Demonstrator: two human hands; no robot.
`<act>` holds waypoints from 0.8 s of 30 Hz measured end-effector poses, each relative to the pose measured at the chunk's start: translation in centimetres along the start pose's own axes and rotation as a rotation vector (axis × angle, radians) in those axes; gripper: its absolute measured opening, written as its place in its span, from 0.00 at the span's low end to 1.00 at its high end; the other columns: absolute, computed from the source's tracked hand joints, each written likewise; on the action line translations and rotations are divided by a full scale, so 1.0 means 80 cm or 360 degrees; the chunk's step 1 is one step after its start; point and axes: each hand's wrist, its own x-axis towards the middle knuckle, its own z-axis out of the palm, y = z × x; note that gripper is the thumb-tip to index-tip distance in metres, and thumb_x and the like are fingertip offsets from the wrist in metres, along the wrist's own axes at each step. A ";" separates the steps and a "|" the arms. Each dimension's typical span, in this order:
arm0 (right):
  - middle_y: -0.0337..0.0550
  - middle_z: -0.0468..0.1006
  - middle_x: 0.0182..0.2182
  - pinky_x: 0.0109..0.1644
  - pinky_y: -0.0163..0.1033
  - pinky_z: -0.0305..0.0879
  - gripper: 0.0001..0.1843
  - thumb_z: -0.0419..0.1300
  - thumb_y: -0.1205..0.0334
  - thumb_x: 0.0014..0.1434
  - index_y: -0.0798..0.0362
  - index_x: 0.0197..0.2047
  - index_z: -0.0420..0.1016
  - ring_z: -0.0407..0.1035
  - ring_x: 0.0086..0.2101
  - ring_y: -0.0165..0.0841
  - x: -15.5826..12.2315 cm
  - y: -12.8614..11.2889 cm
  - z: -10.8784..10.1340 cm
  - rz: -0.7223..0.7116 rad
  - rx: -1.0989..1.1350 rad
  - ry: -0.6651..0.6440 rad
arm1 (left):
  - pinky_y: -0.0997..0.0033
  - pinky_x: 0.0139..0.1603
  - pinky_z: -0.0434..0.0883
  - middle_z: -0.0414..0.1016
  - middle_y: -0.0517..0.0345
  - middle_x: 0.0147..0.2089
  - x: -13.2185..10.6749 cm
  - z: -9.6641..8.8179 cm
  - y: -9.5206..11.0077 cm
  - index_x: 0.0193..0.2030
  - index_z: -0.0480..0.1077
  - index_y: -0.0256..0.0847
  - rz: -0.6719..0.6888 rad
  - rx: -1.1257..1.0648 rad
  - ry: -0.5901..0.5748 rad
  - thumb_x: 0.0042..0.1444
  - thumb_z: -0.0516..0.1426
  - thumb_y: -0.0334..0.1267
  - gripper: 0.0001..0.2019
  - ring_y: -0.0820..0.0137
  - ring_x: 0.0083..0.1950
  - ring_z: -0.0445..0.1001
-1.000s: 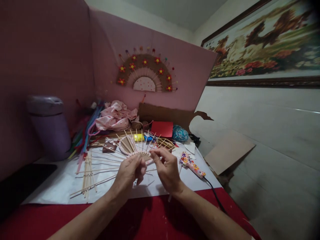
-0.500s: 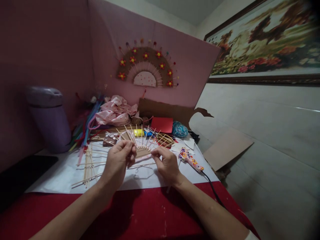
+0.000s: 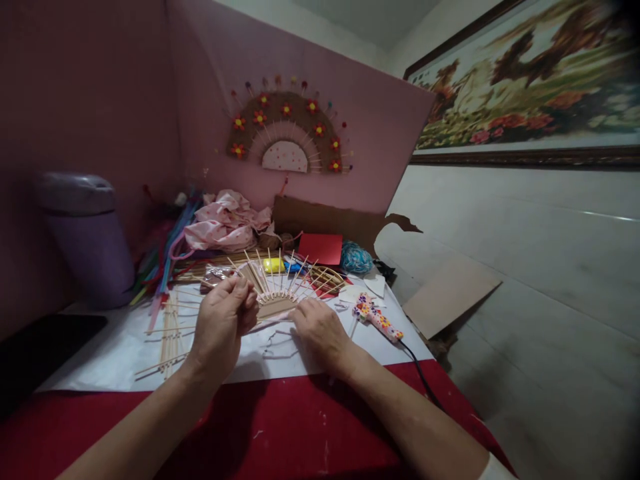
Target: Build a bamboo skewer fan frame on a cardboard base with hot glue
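A half-round cardboard fan base (image 3: 275,307) lies on white paper, with several thin wooden sticks (image 3: 269,270) spreading from its curved edge. My left hand (image 3: 223,323) is closed in front of the base's left side, thumb against the curled fingers. Whatever it pinches is too small or hidden to make out. At the base's right end, my right hand (image 3: 323,337) is low, with its fingers bent and together. Its fingertips are hidden, so I cannot tell what they grip. A floral-patterned glue gun (image 3: 377,319) lies to the right of this hand.
Crossed loose sticks (image 3: 173,333) lie left of my hands. Behind are crumpled pink cloth (image 3: 225,223), a red card (image 3: 320,248) and blue yarn (image 3: 356,257). A purple bin (image 3: 90,247) stands at left. A decorated fan (image 3: 285,127) hangs on the pink board.
My right hand has turned palm-down and its fingers have folded at the base's right end. My left hand stays closed. The whole view has shifted slightly.
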 end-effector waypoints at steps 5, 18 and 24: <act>0.44 0.72 0.30 0.37 0.38 0.62 0.07 0.50 0.66 0.60 0.54 0.34 0.68 0.65 0.32 0.33 0.002 0.022 -0.010 0.0675 0.1017 0.0512 | 0.83 0.13 0.45 0.56 0.68 0.17 -0.001 0.001 -0.010 0.22 0.59 0.38 -0.0056 0.0091 -0.0012 0.50 0.57 0.40 0.13 0.83 0.14 0.50; 0.35 0.73 0.18 0.12 0.25 0.52 0.13 0.63 0.56 0.49 0.56 0.28 0.65 0.61 0.13 0.22 0.009 0.029 -0.009 0.1027 0.2782 0.0564 | 0.76 0.15 0.47 0.67 0.60 0.17 -0.051 0.005 -0.027 0.21 0.68 0.39 -0.1117 0.0487 -0.1465 0.48 0.60 0.42 0.12 0.79 0.13 0.54; 0.35 0.73 0.17 0.12 0.25 0.53 0.13 0.64 0.56 0.49 0.56 0.27 0.65 0.62 0.13 0.22 0.009 0.028 -0.004 0.1042 0.2787 0.0531 | 0.73 0.22 0.58 0.71 0.58 0.24 -0.085 0.041 -0.021 0.27 0.75 0.40 -0.1006 0.0585 -0.1875 0.46 0.59 0.41 0.07 0.73 0.23 0.62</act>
